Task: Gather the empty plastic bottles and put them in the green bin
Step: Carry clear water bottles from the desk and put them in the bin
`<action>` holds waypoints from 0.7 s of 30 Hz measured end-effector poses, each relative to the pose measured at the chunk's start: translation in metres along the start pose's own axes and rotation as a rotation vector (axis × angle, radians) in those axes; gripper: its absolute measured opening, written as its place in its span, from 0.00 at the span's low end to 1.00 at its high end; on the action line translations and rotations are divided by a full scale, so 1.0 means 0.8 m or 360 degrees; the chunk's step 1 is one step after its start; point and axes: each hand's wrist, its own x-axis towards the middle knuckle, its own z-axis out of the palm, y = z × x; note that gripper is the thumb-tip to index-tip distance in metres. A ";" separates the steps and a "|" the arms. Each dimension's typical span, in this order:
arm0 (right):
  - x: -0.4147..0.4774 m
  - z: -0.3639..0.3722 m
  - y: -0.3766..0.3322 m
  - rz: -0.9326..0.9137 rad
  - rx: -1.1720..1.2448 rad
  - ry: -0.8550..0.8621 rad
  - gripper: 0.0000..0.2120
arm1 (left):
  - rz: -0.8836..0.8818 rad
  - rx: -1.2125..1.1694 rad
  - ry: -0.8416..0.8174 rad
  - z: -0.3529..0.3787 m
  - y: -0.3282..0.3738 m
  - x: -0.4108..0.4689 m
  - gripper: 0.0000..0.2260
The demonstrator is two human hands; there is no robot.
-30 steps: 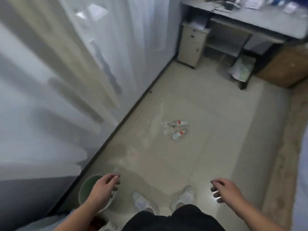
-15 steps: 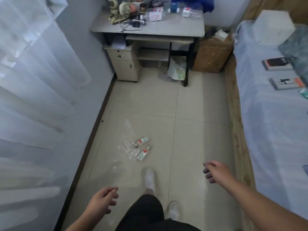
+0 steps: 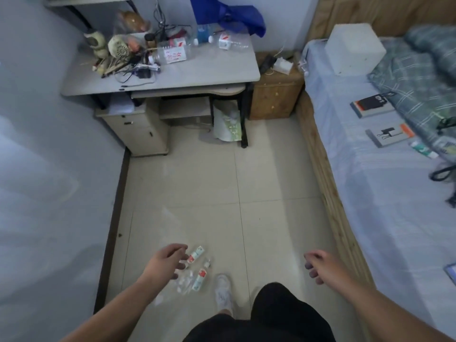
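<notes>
Left hand (image 3: pixel 167 260) loosely curled, empty, over clear plastic bottles (image 3: pixel 200 277), right hand (image 3: pixel 320 266) likewise, pale glossy floor tiles (image 3: pixel 271 183)

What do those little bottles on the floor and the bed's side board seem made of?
The small clear red-labelled bottles look like glossy plastic: the floor shows through them. The bed's brown side board looks like bare matte wood: grain lines show.

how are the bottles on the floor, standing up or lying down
Lying down: the bottles rest on their sides on the floor, their long labelled bodies flat against the tiles.
</notes>
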 end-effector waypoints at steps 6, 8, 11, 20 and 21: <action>0.058 -0.035 0.007 0.0241 0.0088 -0.0022 0.08 | 0.0091 -0.0059 -0.0021 0.015 0.146 0.111 0.07; 0.092 -0.053 -0.008 0.0267 0.0098 -0.0036 0.09 | 0.0080 -0.0069 -0.0008 0.022 0.185 0.141 0.06; 0.158 -0.085 -0.050 0.0237 0.0019 -0.0084 0.10 | 0.0054 -0.0075 0.0052 0.035 0.236 0.180 0.06; 0.308 -0.138 -0.349 -0.0333 -0.0841 -0.0196 0.13 | -0.0122 -0.0234 0.0152 0.017 0.305 0.235 0.07; 0.327 -0.137 -0.388 -0.0385 -0.0877 -0.0195 0.13 | -0.0165 -0.0238 0.0160 0.009 0.303 0.247 0.07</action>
